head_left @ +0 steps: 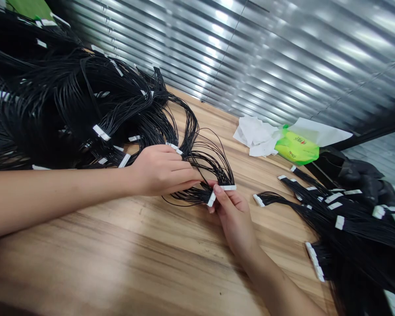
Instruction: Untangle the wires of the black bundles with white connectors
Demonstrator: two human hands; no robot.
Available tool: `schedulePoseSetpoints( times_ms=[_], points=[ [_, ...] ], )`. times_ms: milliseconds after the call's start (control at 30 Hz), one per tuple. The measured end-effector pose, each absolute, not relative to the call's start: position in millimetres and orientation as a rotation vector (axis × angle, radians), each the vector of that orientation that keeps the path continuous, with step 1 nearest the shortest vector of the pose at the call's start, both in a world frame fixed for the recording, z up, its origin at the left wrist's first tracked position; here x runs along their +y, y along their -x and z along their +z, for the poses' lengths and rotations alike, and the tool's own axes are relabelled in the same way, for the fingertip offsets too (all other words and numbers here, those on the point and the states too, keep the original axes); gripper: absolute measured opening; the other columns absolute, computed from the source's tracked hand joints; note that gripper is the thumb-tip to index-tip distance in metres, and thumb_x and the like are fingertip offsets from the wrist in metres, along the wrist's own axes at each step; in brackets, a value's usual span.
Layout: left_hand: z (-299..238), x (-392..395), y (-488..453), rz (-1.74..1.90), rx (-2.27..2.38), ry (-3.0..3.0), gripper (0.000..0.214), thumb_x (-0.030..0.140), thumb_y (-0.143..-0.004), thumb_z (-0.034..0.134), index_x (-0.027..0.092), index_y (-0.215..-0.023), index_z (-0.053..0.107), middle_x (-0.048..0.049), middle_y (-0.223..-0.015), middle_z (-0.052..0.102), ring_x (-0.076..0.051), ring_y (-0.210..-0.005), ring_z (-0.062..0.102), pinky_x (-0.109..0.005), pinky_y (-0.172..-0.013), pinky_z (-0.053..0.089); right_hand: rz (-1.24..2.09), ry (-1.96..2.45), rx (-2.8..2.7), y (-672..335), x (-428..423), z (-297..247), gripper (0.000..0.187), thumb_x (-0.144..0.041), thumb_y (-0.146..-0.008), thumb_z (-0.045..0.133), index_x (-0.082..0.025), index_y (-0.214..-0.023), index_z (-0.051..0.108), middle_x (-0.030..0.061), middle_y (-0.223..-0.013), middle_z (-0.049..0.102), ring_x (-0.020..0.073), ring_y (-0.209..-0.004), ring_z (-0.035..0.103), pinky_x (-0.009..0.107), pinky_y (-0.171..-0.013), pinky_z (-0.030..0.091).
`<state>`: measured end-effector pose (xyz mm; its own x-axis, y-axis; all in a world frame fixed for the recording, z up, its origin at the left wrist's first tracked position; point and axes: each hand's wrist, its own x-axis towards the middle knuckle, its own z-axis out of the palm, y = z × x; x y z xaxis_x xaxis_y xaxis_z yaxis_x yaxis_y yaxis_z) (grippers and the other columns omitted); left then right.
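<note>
My right hand [233, 215] pinches a black wire harness by its white connectors, thumb on top. One white connector [211, 199] points down toward the table, and another white connector [228, 188] lies crosswise behind the thumb. From them the black wires [209, 162] loop back to the left. My left hand [164, 171] is over these wires with its fingers bent together; its fingertips are close to the right hand and what they grip is hidden. Just behind the left hand lies a white connector [174, 148] on more black wires.
A large heap of black wire harnesses [69, 96] fills the left of the wooden table [151, 259]. More harnesses [355, 237] lie at the right. White papers [255, 136] and a green packet [298, 147] sit near the corrugated metal wall [217, 48].
</note>
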<state>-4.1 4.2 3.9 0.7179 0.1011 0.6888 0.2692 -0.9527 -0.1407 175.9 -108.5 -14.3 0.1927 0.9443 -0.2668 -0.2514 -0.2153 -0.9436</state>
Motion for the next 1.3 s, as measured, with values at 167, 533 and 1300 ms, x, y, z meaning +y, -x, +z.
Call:
schedulePoseSetpoints(
  times_ms=[167, 533, 1300],
  points=[
    [7, 3, 3, -0.964, -0.250, 2.621, 0.010, 0.027, -0.090, 0.057, 0.021, -0.088, 0.065, 0.0068, -0.058, 0.061, -0.008, -0.054, 0.054, -0.025, -0.059, 0.036, 1.330, 1.273, -0.730, -178, -109, -17, 0.028, -0.045, -0.078, 0.070, -0.021, -0.091, 0.077, -0.0036, -0.053, 0.056, 0.0106, -0.054, 0.045, 0.025, -0.056, 0.033],
    [12, -1, 3, -0.964, -0.173, 2.586, 0.018, 0.032, -0.091, 0.057, 0.023, -0.080, 0.066, 0.0078, -0.060, 0.063, -0.007, -0.052, 0.051, -0.024, -0.056, 0.036, 1.291, 1.272, -0.753, -176, -109, -17, 0.023, -0.043, -0.079, 0.070, -0.024, -0.089, 0.078, -0.0033, -0.061, 0.062, 0.0086, -0.056, 0.046, 0.024, -0.058, 0.034],
    [3, -5, -3, -0.951, -0.304, 2.691, 0.011, 0.029, -0.092, 0.053, 0.021, -0.093, 0.060, 0.0073, -0.072, 0.067, -0.007, -0.058, 0.057, -0.024, -0.051, 0.031, 1.416, 1.327, -0.807, -180, -105, -17, 0.026, -0.045, -0.078, 0.070, -0.020, -0.076, 0.075, -0.0014, -0.062, 0.062, 0.0127, -0.062, 0.051, 0.027, -0.062, 0.039]
  ],
)
